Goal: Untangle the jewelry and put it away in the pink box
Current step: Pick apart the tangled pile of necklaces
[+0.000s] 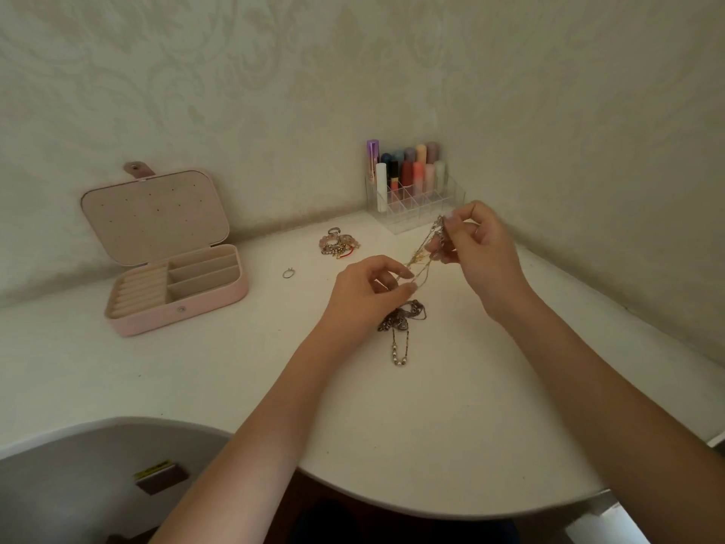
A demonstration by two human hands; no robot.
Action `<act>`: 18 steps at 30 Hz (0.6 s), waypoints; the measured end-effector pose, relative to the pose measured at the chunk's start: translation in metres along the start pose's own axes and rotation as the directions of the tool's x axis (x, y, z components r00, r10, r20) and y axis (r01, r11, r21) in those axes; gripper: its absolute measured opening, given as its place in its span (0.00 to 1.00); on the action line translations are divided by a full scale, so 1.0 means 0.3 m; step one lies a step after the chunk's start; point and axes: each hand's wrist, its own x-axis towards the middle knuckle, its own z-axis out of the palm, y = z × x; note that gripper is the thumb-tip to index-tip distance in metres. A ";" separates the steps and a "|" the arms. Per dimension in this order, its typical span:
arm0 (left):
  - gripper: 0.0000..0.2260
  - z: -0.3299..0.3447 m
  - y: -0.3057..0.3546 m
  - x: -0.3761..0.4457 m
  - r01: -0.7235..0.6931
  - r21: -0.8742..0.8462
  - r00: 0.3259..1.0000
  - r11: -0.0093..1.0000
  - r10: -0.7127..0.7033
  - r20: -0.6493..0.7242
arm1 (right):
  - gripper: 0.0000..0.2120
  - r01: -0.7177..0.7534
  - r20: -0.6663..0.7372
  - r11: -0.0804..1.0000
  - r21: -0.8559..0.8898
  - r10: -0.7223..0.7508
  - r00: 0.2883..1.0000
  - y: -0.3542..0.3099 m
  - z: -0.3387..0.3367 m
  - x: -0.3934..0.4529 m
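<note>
Chains (421, 253) are held taut above the counter (235, 367), slanting from near-left up to far-right | left hand (367, 292) pinches the lower end, right hand (476, 245) the upper | tangled pile (404, 318) lies just beneath the left hand | pink box (219, 298) sits open, far left, nearer the left hand.

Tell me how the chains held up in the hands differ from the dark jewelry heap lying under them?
The thin gold and silver chains are stretched taut above the white table, pinched by both the left hand and right hand. The dark jewelry heap lies bunched, untouched, trailing a beaded strand. Both remain outside the open pink box.
</note>
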 end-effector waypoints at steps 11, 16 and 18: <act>0.05 -0.022 0.000 0.013 -0.029 -0.112 0.883 0.993 -0.027 -0.469 | 0.10 0.078 -0.283 0.995 0.063 -0.057 0.958 -0.002 -0.021 0.016; 0.07 -0.024 -0.016 0.021 0.057 -0.210 0.907 0.976 -0.138 -0.397 | 0.10 0.077 -0.383 0.996 0.052 -0.051 0.922 0.003 -0.029 0.018; 0.10 -0.024 -0.020 0.025 0.064 -0.113 0.911 0.992 -0.104 -0.399 | 0.10 0.074 -0.436 0.995 0.064 -0.039 0.899 0.002 -0.034 0.021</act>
